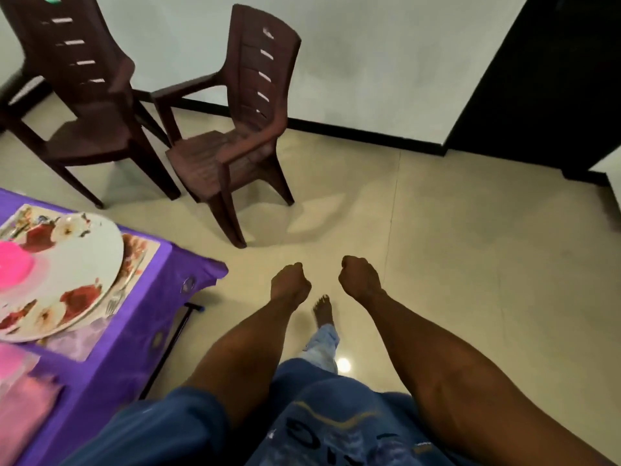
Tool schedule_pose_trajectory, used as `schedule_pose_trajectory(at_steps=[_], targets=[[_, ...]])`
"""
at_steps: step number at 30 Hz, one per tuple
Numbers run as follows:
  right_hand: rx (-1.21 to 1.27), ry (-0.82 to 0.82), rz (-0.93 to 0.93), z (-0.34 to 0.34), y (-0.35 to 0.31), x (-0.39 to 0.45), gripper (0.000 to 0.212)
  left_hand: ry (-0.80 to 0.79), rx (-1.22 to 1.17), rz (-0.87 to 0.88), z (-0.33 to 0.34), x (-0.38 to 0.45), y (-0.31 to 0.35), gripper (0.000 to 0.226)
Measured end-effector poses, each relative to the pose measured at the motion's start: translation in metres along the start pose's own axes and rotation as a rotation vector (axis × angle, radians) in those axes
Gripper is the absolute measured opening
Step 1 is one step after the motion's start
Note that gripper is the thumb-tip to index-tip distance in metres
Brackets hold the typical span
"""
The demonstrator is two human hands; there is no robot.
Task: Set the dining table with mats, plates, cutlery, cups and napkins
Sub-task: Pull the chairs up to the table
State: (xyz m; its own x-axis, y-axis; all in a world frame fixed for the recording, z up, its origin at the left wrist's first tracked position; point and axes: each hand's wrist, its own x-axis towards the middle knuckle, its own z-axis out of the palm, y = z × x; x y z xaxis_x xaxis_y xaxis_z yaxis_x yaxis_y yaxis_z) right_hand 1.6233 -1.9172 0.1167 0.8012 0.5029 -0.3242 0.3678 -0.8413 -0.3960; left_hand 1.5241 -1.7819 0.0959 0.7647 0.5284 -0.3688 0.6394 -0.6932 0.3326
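Both the left hand (pixel 290 280) and the right hand (pixel 359 276) are curled into fists, holding nothing. The round white flowered plate (pixel 67 277), at the left of the frame, looks stiff, smooth, breakable; hold its rim.

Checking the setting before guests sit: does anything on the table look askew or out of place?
The floral plate sits off-centre on its mat, its near edge hanging past the mat onto the purple tablecloth. A fork lies partly tucked under its rim. Nothing looks spilled or broken.
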Motion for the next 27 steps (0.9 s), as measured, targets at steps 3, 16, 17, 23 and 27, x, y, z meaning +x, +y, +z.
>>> schedule_pose_trajectory(at_steps=[3, 16, 17, 23, 27], targets=[[-0.041, 0.001, -0.03, -0.032, 0.0, 0.091, 0.025, 0.036, -0.028, -0.036, -0.025, 0.082, 0.019, 0.018], [-0.099, 0.057, -0.308, -0.184, -0.084, 0.485, 0.022, 0.466, -0.177, -0.198, -0.184, 0.444, 0.101, 0.039], [-0.094, 0.065, -0.331, -0.191, -0.089, 0.512, 0.028, 0.493, -0.187, -0.224, -0.192, 0.467, 0.103, 0.041], [-0.1, 0.073, -0.569, -0.263, -0.124, 0.678, 0.037, 0.638, -0.327, -0.458, -0.249, 0.605, 0.132, 0.042], [-0.124, 0.095, -0.776, -0.312, -0.166, 0.768, 0.041, 0.731, -0.461, -0.594, -0.291, 0.671, 0.153, 0.035]])
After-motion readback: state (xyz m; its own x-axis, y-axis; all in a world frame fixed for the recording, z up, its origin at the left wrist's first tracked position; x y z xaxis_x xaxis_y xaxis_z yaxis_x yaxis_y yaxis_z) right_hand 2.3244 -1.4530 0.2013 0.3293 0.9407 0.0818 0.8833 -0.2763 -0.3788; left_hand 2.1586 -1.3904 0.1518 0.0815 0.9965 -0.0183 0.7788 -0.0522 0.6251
